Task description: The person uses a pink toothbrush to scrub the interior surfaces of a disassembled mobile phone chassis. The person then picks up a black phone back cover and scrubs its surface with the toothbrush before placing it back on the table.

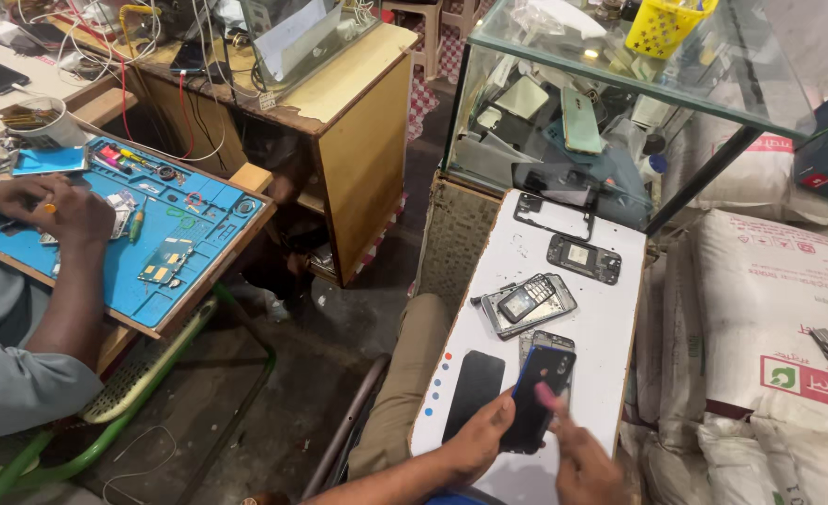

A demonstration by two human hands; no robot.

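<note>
Plainly, these lines told how things lay.

Phone: a dark smartphone (537,397) with a blue edge stood tilted at the near end of the white counter (610,327), its upper end over another grey phone body (547,339).

Left hand: the left hand (477,440) gripped the phone's lower left edge, fingers (500,411) closed round it.

Right hand: the right hand (577,458) was blurred just right of the phone, with something small and pink (550,396) at its fingertips; whether those fingers pinched it or lay loose I could not tell.

Handling: the phone looked light, stiff and thin, with a smooth, probably slippery back (a judgement only), and likely fragile if bent or dropped.

Where to hold: the long side edges seemed safest, away from the glossy face and the camera corner.

Nearby on the counter: a black flat panel (475,393) lay just left of the phone; an opened keypad handset (529,302) lay farther off; two dark frames (584,258) lay at the far end by the glass case (619,84).

Far left: another person's hands (58,210) worked over a blue mat (152,243).
</note>
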